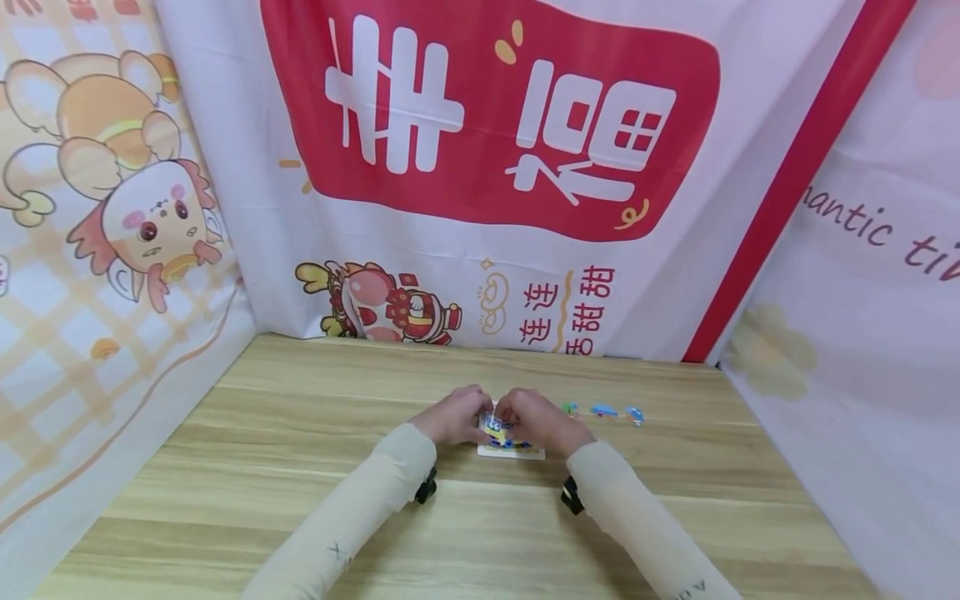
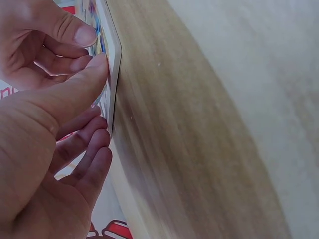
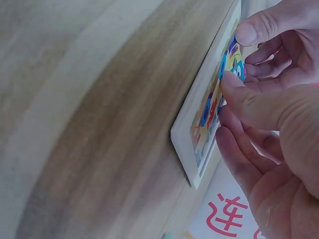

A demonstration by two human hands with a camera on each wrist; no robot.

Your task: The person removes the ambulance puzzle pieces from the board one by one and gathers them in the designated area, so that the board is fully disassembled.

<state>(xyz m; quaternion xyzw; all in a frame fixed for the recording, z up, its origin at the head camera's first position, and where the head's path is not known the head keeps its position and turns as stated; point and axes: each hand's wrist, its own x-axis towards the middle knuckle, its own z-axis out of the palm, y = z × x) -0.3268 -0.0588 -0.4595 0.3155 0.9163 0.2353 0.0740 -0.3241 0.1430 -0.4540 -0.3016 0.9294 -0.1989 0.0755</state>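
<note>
A small puzzle board [image 1: 517, 454] with a pale rim and a colourful cartoon picture lies flat on the wooden table. My left hand [image 1: 455, 415] is at its left side and my right hand [image 1: 542, 418] at its right. Between them is a yellow and blue puzzle piece [image 3: 236, 63] with a cartoon eye on it. The right thumb and fingers pinch it over the board. My left thumb and fingertips close on the piece's other side, right by the board's left border. Both hands cover much of the picture.
Several small loose puzzle pieces lie on the table [image 1: 300, 467] to the right of the board, among them a blue one [image 1: 603, 411] and another blue one [image 1: 635, 415]. A printed cloth [image 1: 480, 275] hangs along the back edge, with more cloth at both sides.
</note>
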